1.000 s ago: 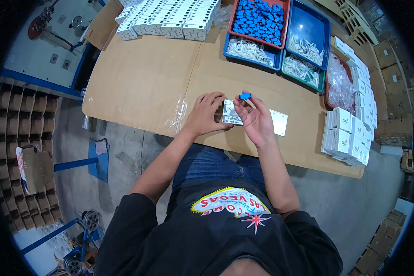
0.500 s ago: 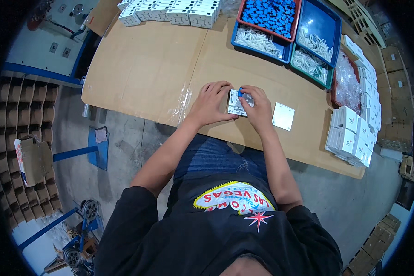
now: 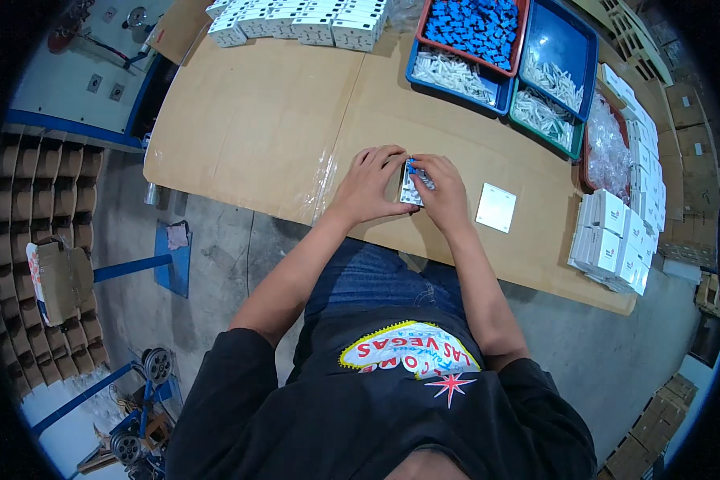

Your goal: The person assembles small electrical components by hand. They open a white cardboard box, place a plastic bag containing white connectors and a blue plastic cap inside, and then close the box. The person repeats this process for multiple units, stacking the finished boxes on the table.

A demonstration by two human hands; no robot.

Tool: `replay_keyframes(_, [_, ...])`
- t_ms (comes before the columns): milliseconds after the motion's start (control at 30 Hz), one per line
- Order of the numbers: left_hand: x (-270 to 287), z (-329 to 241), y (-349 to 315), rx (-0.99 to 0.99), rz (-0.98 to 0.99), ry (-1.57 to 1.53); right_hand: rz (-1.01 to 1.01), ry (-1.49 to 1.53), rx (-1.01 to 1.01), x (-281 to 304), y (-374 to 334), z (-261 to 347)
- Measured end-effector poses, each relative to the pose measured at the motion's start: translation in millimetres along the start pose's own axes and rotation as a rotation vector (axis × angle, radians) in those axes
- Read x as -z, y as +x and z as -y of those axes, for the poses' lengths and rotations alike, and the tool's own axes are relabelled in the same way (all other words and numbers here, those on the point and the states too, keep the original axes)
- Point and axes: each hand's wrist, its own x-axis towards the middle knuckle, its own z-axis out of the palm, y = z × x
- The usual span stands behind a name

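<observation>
Brown cardboard-topped bench (image 3: 256, 128): beneath both hands, clear tape along a seam just left of the left hand (image 3: 370, 188).
Grey concrete floor (image 3: 224, 256): farther left, past the bench edge.
Small white-and-grey rectangular box (image 3: 410, 192): between the hands, touching both (a small blue block (image 3: 411, 166) at its far end, partly hidden).
Left hand: curled round the box's left side, holding it.
Right hand (image 3: 444, 192): fingertips bent onto the box; whether they pinch the block, I cannot tell.

The cardboard-topped table (image 3: 248, 120) carries white boxes (image 3: 304, 28), trays (image 3: 498, 90), a white plate (image 3: 496, 208) and a small case (image 3: 409, 195).
</observation>
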Motion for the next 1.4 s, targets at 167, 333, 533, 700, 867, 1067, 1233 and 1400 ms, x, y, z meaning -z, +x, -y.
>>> replay_keyframes(167, [2.0,-1.8,1.7,-0.009,-0.003,-0.006,0.011,-0.046,-0.002,-2.6,-0.5,-4.2])
replay_keyframes(333, [-0.8,0.6,-1.0,-0.002,-0.003,0.002,0.001,0.048,-0.075,-5.3,-4.1,-6.4])
replay_keyframes(533, [-1.5,1.8,-0.3,-0.003,0.006,0.005,0.008,0.065,-0.104,-5.8,-5.5,-8.2])
replay_keyframes(700, [-0.3,1.6,0.2,-0.002,0.002,-0.002,0.012,0.063,-0.118,-7.9,-8.3,-11.1])
replay_keyframes(867, [1.1,-0.9,0.4,0.005,-0.008,-0.004,-0.002,-0.031,-0.047,-6.9,-9.9,-10.0])
replay_keyframes(1067, [-0.3,1.2,-1.1,0.002,-0.012,-0.017,-0.092,-0.043,0.015,4.5,-11.7,8.7])
replay_keyframes(1233, [-4.7,5.1,-2.4,-0.008,-0.021,-0.010,0.098,-0.483,-0.003,-0.4,-24.5,19.3])
replay_keyframes(1400, [-2.0,3.0,0.6,-0.018,-0.009,0.000,0.230,-0.523,0.022,6.2,-8.2,25.0])
